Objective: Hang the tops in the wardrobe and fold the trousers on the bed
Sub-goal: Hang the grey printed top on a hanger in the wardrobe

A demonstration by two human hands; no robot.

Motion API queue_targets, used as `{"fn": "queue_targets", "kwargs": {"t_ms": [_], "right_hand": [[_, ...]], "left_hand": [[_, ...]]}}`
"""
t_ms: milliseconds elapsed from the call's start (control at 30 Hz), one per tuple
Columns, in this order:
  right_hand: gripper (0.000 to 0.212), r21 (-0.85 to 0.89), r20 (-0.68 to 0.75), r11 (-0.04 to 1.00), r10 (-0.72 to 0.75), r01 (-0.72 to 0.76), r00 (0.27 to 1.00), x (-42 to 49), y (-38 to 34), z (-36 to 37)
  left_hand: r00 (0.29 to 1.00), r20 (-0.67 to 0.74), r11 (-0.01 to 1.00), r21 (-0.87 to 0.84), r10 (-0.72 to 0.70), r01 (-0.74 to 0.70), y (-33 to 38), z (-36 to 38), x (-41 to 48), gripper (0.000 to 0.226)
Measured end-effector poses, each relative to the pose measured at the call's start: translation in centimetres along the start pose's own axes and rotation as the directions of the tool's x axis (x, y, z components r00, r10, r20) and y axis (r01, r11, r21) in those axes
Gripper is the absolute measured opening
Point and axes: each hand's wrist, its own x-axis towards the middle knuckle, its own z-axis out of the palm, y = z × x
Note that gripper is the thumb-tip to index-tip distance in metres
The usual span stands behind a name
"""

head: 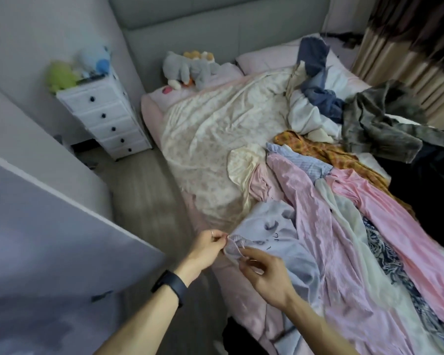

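A lilac top [274, 226] is pinched at its ribbed edge by left hand [205, 248] and right hand [264, 274]; garments [344, 201] heaped beyond them are judged unsorted.

Bed [151, 111]: a floral quilt [203, 129] covers the centre and the 9 o'clock side.
- 11 o'clock: plush toys [187, 69] at the head end.
- 12 o'clock: pillow [264, 60].
- 1 to 2 o'clock: heap of a blue garment [315, 62], a white garment [308, 116] and a grey-green jacket [377, 124].
- 3 o'clock: orange top [318, 147], partly under a blue striped shirt [300, 160].
- 4 to 5 o'clock: overlapping pink striped shirt [305, 201] and pink garment [385, 201].
- 6 o'clock: lilac top [274, 234] at the bed edge.
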Motion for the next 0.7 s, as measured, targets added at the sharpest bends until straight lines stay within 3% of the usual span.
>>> {"fn": "queue_targets", "kwargs": {"t_ms": [67,133,267,367,433,467,567,700], "right_hand": [[0.042,0.016,0.066,0.998,-0.056,0.055,0.996,-1.8,-1.2,0.7],[0.047,0.003,0.096,0.993,-0.114,0.114,0.989,-3.1,-2.5,1.9],[0.036,-0.145,-0.085,0.958,-0.262,0.248,0.961,-3.6,-4.7,2.8],[0.048,-0.298,0.116,0.905,-0.281,0.303,0.953,-2.4,-7.1,4.2],[0.024,-0.375,0.287,0.824,-0.333,0.425,0.899,-1.9,-9.2,6.9],[0.009,-0.389,0.332,0.788,-0.362,0.476,0.871,-1.8,-10.5,8.3],[0.030,-0.356,0.359,0.771,-0.409,0.528,0.839,-1.1,-15.8,11.1],[0.025,-0.274,0.440,0.750,-0.460,0.602,0.772,-0.4,-23.4,13.9]], "left_hand": [[1.000,-0.002,0.995,-0.103,-0.004,0.003,-0.9,-0.8,-2.5,0.025],[0.999,0.014,0.949,-0.312,-0.031,0.034,-1.9,-2.3,-5.4,0.027],[0.999,0.009,0.870,-0.493,0.033,-0.024,-2.1,-8.0,-11.0,0.027],[0.989,-0.022,0.861,-0.488,0.148,-0.140,-1.6,-12.5,-15.0,0.027],[0.981,-0.068,0.871,-0.451,0.182,-0.193,-2.0,-15.4,-17.7,0.026],[0.975,-0.107,0.877,-0.426,0.194,-0.221,-2.5,-16.8,-19.1,0.026],[0.925,-0.354,0.879,-0.388,0.136,-0.278,-5.1,-21.5,-23.2,0.025],[0.775,-0.631,0.910,-0.337,-0.029,-0.241,-9.5,-26.7,-28.0,0.026]]}}
